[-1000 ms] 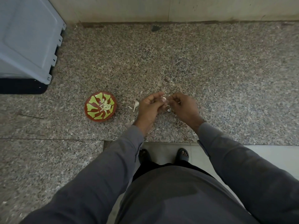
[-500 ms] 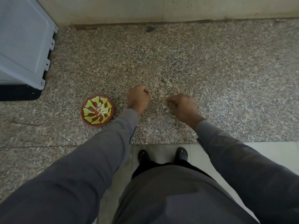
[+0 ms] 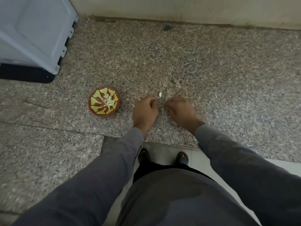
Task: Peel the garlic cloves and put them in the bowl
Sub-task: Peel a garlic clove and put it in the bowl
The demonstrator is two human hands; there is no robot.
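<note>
A small red bowl with a green pattern sits on the speckled stone counter and holds several peeled garlic cloves. My left hand rests knuckles-up just right of the bowl, its fingers curled under. My right hand lies beside it, a small gap apart, with its fingers also curled down onto the counter. What either hand holds is hidden. A white garlic piece lies on the counter just beyond the gap. Smaller white bits lie near the left hand.
A pale grey plastic box on a dark base stands at the back left, behind the bowl. A wall runs along the back of the counter. The counter's front edge is just under my wrists, with my feet below.
A second ago both hands pinched one clove together. They have since parted; the left hand swung left, then came back to the right hand. Both hands are now curled knuckles-up.
</note>
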